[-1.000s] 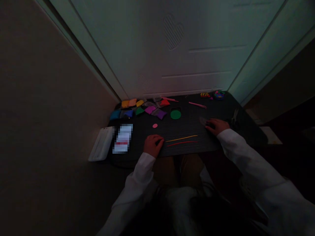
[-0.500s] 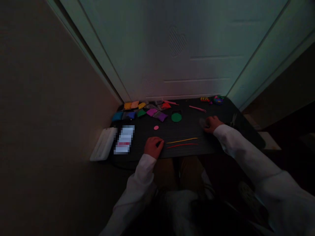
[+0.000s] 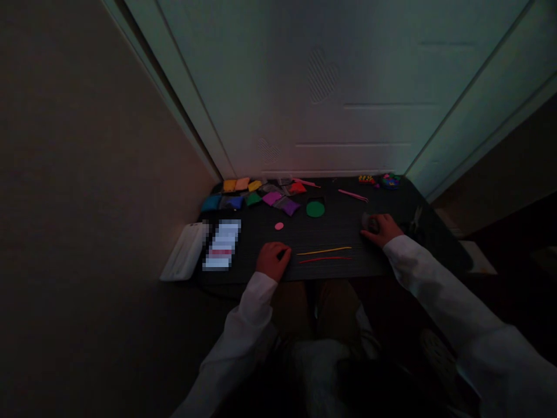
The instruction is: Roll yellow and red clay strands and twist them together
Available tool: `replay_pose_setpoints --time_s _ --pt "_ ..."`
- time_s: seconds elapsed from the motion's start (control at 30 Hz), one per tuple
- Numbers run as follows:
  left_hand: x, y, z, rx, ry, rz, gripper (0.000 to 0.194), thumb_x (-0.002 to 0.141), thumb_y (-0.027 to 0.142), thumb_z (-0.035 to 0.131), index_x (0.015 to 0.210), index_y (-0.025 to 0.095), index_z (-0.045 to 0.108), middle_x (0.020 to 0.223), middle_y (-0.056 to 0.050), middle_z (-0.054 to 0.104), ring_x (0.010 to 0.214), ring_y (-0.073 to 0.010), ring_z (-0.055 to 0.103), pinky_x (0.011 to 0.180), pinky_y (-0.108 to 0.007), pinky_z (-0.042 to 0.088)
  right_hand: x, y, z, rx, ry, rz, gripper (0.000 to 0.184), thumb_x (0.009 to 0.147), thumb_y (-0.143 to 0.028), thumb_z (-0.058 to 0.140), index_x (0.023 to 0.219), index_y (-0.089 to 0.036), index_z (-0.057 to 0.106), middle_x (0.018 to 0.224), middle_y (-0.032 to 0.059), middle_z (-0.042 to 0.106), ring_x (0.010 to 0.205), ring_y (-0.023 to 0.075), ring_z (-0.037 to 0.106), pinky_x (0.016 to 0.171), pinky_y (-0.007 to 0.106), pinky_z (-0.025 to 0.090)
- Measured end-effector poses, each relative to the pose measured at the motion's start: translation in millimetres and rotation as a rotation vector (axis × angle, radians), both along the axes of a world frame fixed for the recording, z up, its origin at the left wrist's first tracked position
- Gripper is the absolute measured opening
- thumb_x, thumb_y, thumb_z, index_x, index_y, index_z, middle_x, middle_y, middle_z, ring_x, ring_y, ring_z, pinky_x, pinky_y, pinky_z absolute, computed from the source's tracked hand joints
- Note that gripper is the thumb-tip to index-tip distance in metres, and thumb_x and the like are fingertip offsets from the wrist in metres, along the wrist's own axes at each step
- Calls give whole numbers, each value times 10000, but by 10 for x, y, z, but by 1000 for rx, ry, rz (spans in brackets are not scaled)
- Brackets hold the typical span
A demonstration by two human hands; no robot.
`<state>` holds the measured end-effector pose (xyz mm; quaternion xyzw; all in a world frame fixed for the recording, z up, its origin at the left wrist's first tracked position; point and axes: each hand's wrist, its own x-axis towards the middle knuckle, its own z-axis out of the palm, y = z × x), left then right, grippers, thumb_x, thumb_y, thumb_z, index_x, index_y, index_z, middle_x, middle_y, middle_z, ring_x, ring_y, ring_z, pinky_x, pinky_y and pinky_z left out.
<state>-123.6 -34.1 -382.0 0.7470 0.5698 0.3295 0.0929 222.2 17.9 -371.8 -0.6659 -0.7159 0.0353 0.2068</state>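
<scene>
In dim light, my left hand (image 3: 272,260) rests curled on a dark mat (image 3: 335,232), its fingers closed just left of a thin yellow strand (image 3: 324,251) and a thin red strand (image 3: 325,259) lying side by side. Whether it pinches their ends is not clear. My right hand (image 3: 382,229) lies on the mat to the right, fingers curled over a small pale, greyish thing (image 3: 368,220) that I cannot make out. A pink disc (image 3: 279,226) and a green disc (image 3: 315,209) lie farther back.
Several coloured packets (image 3: 256,197) spread along the mat's back left. Pink tweezers (image 3: 353,195) and small colourful pieces (image 3: 383,180) lie at the back right. A white tray (image 3: 183,259) and a blurred card (image 3: 223,245) sit at the left. A pale door (image 3: 331,87) stands behind the mat.
My right hand drew back a little toward me after reaching farther in. The view shifted slightly. My left hand stayed by the strands.
</scene>
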Motion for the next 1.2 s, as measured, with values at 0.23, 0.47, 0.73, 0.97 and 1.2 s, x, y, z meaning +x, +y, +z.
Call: replay_pose_setpoints --time_s 0.23,0.47,0.73,0.97,1.2 --pt "11 -9 27 -18 -3 -3 196 747 320 450 775 198 600 809 -25 608 825 -150 518 778 -311 410 -603 -441 236 3 109 463 477 665 -376 544 1081 -161 455 1029 105 479 928 205 477 778 339 395" --pt "15 -13 30 -6 -8 -5 182 742 314 462 763 195 597 799 -24 612 813 -147 521 778 -312 408 -1107 -638 123 -71 37 697 488 661 -444 548 1076 -196 482 1124 104 500 1021 233 436 810 396 277" --pt "32 -21 51 10 -20 -3 172 731 304 473 762 194 602 791 -27 615 803 -150 530 763 -313 414 -1174 -676 122 -93 33 684 413 685 -458 532 1030 -233 508 1133 59 520 1032 225 420 830 407 235" --pt "29 -21 42 17 -15 -9 168 732 303 472 757 196 599 776 -23 612 798 -148 529 764 -313 412 -1157 -767 90 28 -42 683 343 746 -375 485 1054 -228 512 1151 63 505 1034 201 430 844 396 260" --pt "40 -26 64 7 -13 4 173 734 306 472 761 193 601 791 -26 611 804 -148 524 764 -309 412 -1215 -1018 -22 99 -103 603 389 784 -341 422 1137 -180 464 1175 90 488 1087 209 411 891 401 293"
